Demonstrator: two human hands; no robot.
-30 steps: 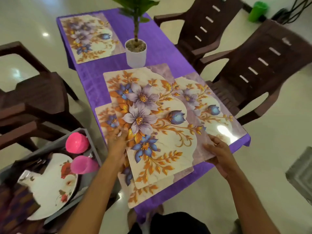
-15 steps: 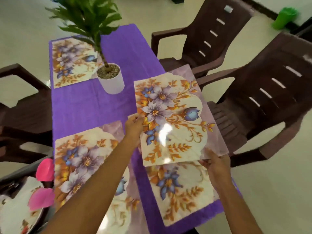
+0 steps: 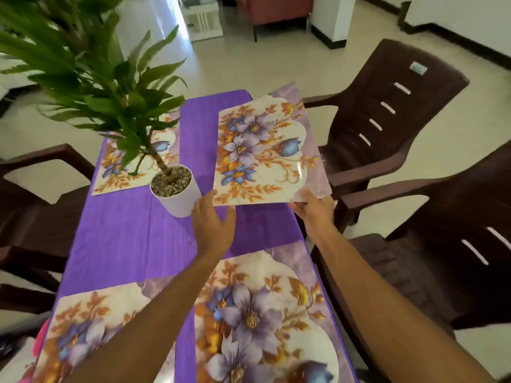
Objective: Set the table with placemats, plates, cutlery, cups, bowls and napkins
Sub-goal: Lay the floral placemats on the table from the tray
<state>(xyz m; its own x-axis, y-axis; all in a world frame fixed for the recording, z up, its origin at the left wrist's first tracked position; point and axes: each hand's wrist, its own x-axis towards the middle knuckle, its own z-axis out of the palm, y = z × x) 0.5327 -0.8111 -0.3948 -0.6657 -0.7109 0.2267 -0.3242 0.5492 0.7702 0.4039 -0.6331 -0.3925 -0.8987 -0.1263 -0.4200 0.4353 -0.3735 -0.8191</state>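
Home dining room; table [image 3: 132, 244], chairs [image 3: 387, 120]

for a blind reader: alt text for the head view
A left hand and right hand hold a floral placemat by its near edge over the far right of a purple table. Three matching placemats lie on it near a potted plant; brown chairs stand alongside.

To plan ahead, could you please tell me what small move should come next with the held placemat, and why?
Probably lower the held placemat flat onto the purple tablecloth right of the potted plant: the left hand and right hand grip its near edge, and only that corner lacks a mat.
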